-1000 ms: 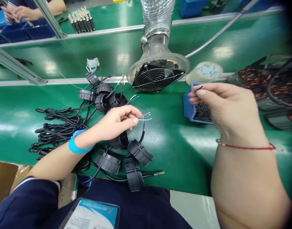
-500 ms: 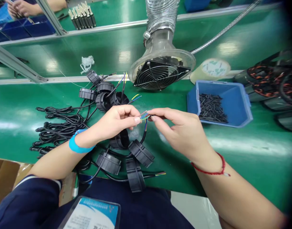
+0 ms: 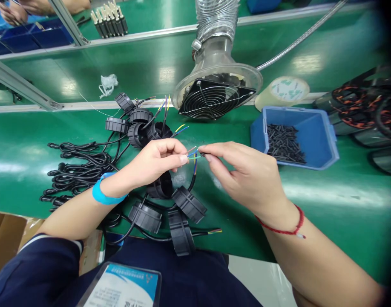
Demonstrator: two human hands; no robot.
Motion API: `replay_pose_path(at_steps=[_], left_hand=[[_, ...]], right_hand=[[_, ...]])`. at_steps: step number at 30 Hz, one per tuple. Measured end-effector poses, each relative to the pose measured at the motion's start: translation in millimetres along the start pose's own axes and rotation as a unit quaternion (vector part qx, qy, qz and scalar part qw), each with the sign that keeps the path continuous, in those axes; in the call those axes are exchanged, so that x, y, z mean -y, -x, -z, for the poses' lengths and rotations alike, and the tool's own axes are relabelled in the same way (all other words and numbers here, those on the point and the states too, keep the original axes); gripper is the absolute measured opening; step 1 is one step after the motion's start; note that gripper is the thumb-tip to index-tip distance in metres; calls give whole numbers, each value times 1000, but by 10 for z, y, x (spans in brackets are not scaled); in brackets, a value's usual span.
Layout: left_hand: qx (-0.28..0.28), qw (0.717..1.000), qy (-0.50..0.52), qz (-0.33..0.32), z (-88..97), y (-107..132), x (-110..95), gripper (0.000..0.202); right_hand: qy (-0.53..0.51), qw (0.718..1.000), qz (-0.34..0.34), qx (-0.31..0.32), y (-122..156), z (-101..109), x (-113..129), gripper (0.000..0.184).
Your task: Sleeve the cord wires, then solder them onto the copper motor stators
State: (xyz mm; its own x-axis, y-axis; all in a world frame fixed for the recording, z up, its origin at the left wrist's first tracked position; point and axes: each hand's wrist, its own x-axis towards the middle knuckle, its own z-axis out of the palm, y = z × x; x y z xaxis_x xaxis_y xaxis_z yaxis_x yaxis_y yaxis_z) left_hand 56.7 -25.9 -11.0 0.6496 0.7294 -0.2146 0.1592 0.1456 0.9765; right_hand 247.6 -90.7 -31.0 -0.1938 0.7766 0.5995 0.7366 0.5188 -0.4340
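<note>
Between the thumb and fingertips of my left hand [image 3: 160,161] are thin coloured wires [image 3: 192,155], blue, green and brownish among them. My right hand [image 3: 248,177] pinches a small black tube [image 3: 202,154] right at the wire ends; whether it sits over a wire is too small to tell. Below the hands lie round black ribbed caps [image 3: 189,204] with black cables through them. More such caps [image 3: 141,116] are heaped behind my left hand, some with stripped-back coloured wires sticking up. To the left, the bundled black cables [image 3: 80,170] spread over the green table.
A blue bin [image 3: 321,147] holding many short black tubes [image 3: 285,143] stands right. Over the bench hangs a fan hood [image 3: 214,96]; a tape roll [image 3: 283,91] is beside it. Dark cylinders with orange windings [image 3: 350,104] line the right. A co-worker's hands [image 3: 15,13] show top left.
My right hand has shifted slightly right, and a little more of the wires shows between my fingertips. Crumpled clear plastic on the back panel slid left. The co-worker's hands moved.
</note>
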Motion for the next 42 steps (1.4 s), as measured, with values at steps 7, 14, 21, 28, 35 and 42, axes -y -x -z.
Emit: replay_pose_path(at_steps=[7, 14, 21, 28, 35, 42], left_hand=[[-34, 999, -8, -33, -4, -5, 68, 20], [-38, 997, -22, -56, -42, -6, 89, 20], [-14, 1000, -16, -11, -44, 7, 55, 19], [-4, 999, -42, -6, -48, 14, 51, 19], [2, 998, -60, 0, -35, 13, 60, 20], [0, 998, -57, -11, -17, 4, 83, 20]], right_hand=[[-215, 951, -221, 28, -15, 21, 19, 12], [-428, 828, -358, 46, -37, -125, 73, 9], [-449, 813, -370, -31, -70, -25, -14, 13], [-403, 847, -347, 14, -77, -2, 36, 9], [-338, 881, -325, 55, -54, 5, 17, 14], [-281, 905, -290, 136, -27, -12, -22, 15]])
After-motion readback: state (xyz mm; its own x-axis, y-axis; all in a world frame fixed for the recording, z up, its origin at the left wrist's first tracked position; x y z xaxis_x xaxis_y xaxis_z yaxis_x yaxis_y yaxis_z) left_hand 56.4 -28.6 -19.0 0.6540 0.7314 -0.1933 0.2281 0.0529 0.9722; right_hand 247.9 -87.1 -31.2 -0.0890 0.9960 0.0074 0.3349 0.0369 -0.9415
